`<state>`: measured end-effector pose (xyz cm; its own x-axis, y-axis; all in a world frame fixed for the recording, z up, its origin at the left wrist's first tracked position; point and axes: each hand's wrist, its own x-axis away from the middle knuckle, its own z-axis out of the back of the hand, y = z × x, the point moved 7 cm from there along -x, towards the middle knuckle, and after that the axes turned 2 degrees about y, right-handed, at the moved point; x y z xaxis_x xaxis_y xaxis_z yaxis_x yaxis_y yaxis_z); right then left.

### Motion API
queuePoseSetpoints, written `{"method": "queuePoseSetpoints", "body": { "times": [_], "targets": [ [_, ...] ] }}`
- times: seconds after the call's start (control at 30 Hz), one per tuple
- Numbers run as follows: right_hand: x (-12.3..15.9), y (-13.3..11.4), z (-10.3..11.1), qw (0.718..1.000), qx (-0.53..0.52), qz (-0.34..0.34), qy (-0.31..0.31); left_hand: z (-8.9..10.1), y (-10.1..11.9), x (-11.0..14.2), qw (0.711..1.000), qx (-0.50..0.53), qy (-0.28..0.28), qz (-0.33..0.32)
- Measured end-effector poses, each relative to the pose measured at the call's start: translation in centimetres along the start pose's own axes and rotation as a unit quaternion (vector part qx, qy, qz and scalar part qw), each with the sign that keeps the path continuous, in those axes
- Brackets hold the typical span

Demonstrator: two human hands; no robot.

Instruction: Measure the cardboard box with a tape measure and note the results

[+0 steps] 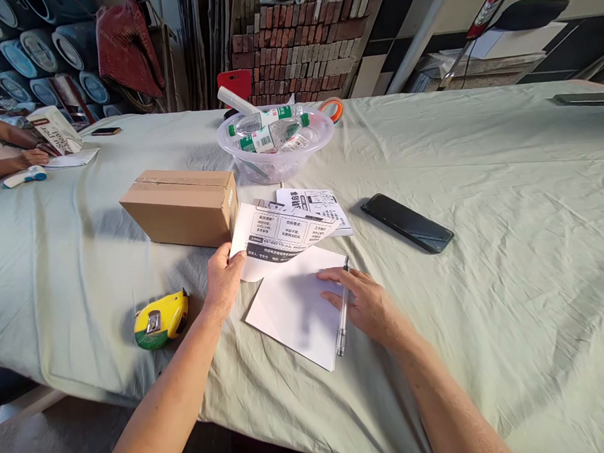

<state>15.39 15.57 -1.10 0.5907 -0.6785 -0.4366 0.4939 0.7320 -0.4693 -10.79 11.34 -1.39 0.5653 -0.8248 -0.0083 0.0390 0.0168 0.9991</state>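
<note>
My left hand [224, 276] pinches the lower left corner of a printed sheet [282, 234], thumb on top. The sheet is raised and curls at its right side. Below it lies a stack of blank white paper [298, 307]. Over the stack's right part, my right hand [362, 300] has its index finger and thumb stretched out and apart; its other fingers are partly hidden. A clear pen [342, 335] runs along the stack's right edge, crossing at my right fingers; I cannot tell whether they touch it. Another printed sheet [321, 202] lies flat behind the raised one.
A cardboard box [181, 205] and a yellow-green tape measure [160, 319] are at left. A black phone [406, 222] lies right. Behind stands a plastic basin [279, 157] of bottles, with orange-handled scissors [333, 108]. Another person's hand [33, 157] is far left.
</note>
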Motion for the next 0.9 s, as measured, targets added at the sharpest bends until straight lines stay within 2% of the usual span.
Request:
{"method": "queuePoseSetpoints", "body": {
  "times": [0.9],
  "targets": [
    [-0.12,-0.20,0.15,1.000,0.002,-0.003,-0.001,0.00,-0.32,0.02,1.000,0.002,-0.003,-0.005]
  ]
}}
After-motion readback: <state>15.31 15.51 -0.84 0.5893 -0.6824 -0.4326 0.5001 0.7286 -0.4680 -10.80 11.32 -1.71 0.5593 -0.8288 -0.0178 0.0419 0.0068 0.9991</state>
